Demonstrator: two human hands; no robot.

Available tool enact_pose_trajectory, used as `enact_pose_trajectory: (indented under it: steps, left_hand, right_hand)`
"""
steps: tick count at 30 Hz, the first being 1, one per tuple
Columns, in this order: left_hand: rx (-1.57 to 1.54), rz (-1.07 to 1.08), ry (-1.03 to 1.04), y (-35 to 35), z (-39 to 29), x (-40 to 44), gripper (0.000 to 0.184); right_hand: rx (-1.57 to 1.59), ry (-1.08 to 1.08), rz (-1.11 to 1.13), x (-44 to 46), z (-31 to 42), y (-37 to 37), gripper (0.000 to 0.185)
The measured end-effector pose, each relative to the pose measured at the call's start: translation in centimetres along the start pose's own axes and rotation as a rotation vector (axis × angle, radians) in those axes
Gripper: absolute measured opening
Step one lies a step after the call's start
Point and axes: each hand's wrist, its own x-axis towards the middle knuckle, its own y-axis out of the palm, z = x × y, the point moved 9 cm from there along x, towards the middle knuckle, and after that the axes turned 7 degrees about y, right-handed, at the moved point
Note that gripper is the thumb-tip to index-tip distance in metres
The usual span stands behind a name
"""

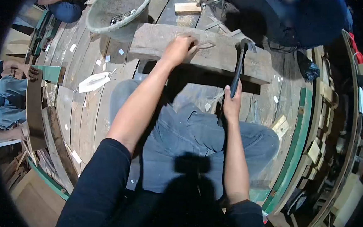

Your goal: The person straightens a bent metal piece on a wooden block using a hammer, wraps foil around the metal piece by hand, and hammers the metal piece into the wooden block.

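Observation:
A thick wooden beam (152, 41) lies across the floor in front of my crossed legs. My left hand (179, 51) is closed over the beam's top, pinching a thin loop-shaped piece (206, 45) that reaches to the right of the fingers. My right hand (232, 102) is wrapped round the dark handle of a hammer (238, 67). The hammer stands roughly upright in view, its head over the right part of the beam. Its lower handle end is partly hidden by my right hand.
A grey bucket (98, 14) with small dark items stands behind the beam at left. A wood block (188, 8) and scraps lie beyond. A white item (94, 82) lies left. Other people sit at the left, upper left and upper right.

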Motion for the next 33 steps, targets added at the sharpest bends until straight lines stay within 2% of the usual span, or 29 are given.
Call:
enact_pose_trajectory:
  steps: [1, 6, 9, 10, 11, 13, 15, 17, 19, 20, 21, 25, 29, 33]
  left_hand:
    - [0.001, -0.034, 0.026, -0.2, -0.1, 0.0, 0.02]
    - [-0.055, 0.014, 0.027, 0.0, -0.1, -0.5, 0.02]
    - [-0.075, -0.021, 0.061, -0.1, 0.1, -0.4, 0.02]
    - [-0.089, -0.046, 0.059, 0.0, 0.3, -0.6, 0.02]
    - [-0.105, -0.072, 0.056, 0.2, 0.4, -0.8, 0.019]
    - [-0.221, -0.051, 0.014, -0.3, 0.1, -0.8, 0.02]
    - [-0.24, -0.155, 0.065, -0.3, 0.7, -1.3, 0.018]
    - [-0.32, -0.065, 0.003, 0.1, 1.0, -1.3, 0.017]
    - [-0.303, -0.05, -0.006, -0.9, 0.2, -1.4, 0.017]
    - [-0.218, -0.048, 0.016, -0.5, 0.6, -1.5, 0.017]
    - [-0.196, -0.067, 0.032, -0.4, 0.6, -1.6, 0.018]
    - [-0.277, -0.051, -0.004, -0.3, 0.8, -1.6, 0.019]
    - [-0.381, -0.022, -0.093, -0.1, 1.2, -1.4, 0.02]
    - [-0.32, -0.008, 0.023, 0.4, 1.0, -1.4, 0.022]
  right_hand:
    - [0.009, 0.035, 0.015, -0.2, 0.2, 0.0, 0.053]
    - [0.004, 0.112, 0.005, -0.5, -0.4, -0.1, 0.029]
    - [0.084, 0.314, 0.086, -0.6, -3.3, 0.9, 0.029]
    - [0.122, 0.262, 0.053, -1.0, -1.3, 0.4, 0.032]
    - [0.158, 0.396, 0.064, -1.7, -0.9, 0.3, 0.033]
    - [0.152, 0.252, 0.041, -1.1, -1.5, 0.4, 0.033]
    - [0.017, 0.001, -0.092, -0.9, -1.3, -0.1, 0.033]
    - [0.063, 0.261, 0.02, -1.5, -0.7, -0.5, 0.033]
    - [0.081, 0.166, 0.056, -1.1, -0.1, -1.0, 0.033]
    - [0.259, 0.32, 0.143, -2.0, -0.9, -1.0, 0.032]
    - [0.436, 0.476, 0.234, -4.0, 1.9, -1.3, 0.031]
    - [0.514, 0.565, 0.293, -8.0, 3.4, -1.8, 0.031]
    - [0.452, 0.607, 0.311, -10.4, 3.0, -1.4, 0.028]
    - [0.334, 0.55, 0.338, -10.4, 2.8, -0.9, 0.027]
